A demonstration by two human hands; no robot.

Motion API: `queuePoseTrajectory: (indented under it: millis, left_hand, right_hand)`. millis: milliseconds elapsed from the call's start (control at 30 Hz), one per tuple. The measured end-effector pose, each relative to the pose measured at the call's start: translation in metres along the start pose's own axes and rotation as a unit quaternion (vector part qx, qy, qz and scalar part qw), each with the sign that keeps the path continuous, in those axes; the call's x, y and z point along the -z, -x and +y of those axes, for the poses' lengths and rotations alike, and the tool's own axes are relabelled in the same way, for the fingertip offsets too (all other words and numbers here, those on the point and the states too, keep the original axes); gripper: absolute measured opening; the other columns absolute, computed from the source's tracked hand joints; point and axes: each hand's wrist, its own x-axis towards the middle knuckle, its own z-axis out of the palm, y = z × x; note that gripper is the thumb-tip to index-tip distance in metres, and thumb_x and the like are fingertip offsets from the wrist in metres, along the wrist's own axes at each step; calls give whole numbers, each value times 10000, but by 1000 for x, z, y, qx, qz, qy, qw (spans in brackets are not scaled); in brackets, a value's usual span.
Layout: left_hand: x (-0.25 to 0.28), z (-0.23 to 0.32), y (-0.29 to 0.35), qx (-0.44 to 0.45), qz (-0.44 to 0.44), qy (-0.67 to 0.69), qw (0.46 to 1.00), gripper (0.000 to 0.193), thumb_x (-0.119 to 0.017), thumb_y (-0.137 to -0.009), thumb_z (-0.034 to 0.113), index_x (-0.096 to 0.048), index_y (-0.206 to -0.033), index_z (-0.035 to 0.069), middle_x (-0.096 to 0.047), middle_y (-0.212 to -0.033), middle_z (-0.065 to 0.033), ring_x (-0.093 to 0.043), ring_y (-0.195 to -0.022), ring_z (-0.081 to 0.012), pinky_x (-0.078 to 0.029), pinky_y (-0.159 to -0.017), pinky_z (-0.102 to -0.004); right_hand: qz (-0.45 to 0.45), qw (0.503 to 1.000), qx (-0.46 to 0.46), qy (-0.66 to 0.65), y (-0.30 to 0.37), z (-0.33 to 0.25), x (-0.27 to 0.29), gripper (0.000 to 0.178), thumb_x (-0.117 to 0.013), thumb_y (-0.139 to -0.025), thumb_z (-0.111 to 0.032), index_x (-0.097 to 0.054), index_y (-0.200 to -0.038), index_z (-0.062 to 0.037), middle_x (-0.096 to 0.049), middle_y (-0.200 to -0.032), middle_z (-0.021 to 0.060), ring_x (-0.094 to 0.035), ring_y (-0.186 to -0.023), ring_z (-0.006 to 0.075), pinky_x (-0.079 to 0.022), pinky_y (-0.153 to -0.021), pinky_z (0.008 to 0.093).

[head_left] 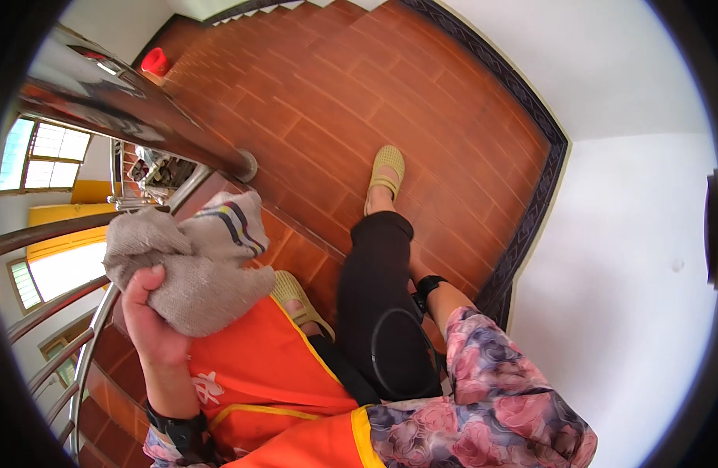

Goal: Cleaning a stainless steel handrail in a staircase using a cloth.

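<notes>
My left hand (152, 316) is closed on a bunched grey-beige cloth (195, 277) with dark and yellow stripes at one corner. The thumb presses against the cloth's near side; the other fingers are covered by it. The cloth is in front of the stair railing (43, 230), and I cannot tell whether it touches the rail. My right hand (419, 269) is low beside my bent leg (378, 296), mostly hidden behind the knee, so its fingers do not show. A black band (429, 287) circles that wrist.
Red-brown tiled landing (452, 156) lies ahead, with a step edge under my feet and stairs going up at the far side. A red bucket (155, 62) stands far left. A thick post (141, 117) and metal rails border the left, a white wall (624, 312) the right.
</notes>
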Motion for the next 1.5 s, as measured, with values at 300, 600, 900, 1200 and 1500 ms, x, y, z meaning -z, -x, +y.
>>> queuePoseTrajectory:
  millis: [300,600,900,1200,1500]
  left_hand:
    - [4,-2,-4,-10,16,5,1000,409,-510,-776,85,-462,-1173,2,-558,-1109,-133,-557,-1012,-290,-436,-923,-431]
    - [0,-1,-1,-12,-9,4,1000,410,-511,-777,90,-463,-1174,4,-547,-1126,-130,-545,-1029,-289,-432,-925,-434]
    - [2,-1,-1,-6,-10,-10,1000,406,-512,-771,105,-472,-1164,13,-552,-1108,-120,-545,-1022,-285,-430,-923,-426]
    - [4,-1,1,9,-52,26,998,408,-507,-752,102,-485,-1152,22,-553,-1106,-120,-535,-1023,-289,-414,-935,-426]
    - [14,-11,-14,19,-89,43,995,411,-511,-715,90,-494,-1119,18,-555,-1062,-139,-542,-992,-312,-435,-915,-438]
  right_hand:
    - [48,955,-13,293,-9,-28,47,504,-557,-772,-12,-447,-1262,-55,-581,-1139,77,-564,-1030,223,-492,-753,321]
    - [51,783,208,583,27,-124,-5,314,-581,-837,-331,-616,-1084,-140,-621,-997,33,-570,-932,193,-451,-774,304]
    - [239,782,244,521,-42,-104,47,339,-619,-782,-380,-665,-823,-46,-647,-816,176,-630,-785,301,-480,-693,368]
    - [18,998,45,-47,0,6,51,542,-399,-835,-657,-540,-1079,-195,-572,-1041,13,-551,-904,194,-444,-787,401]
    - [-101,945,122,-287,68,1,-35,778,-309,-833,-681,-385,-1321,-79,-455,-1312,118,-428,-1199,276,-334,-1007,438]
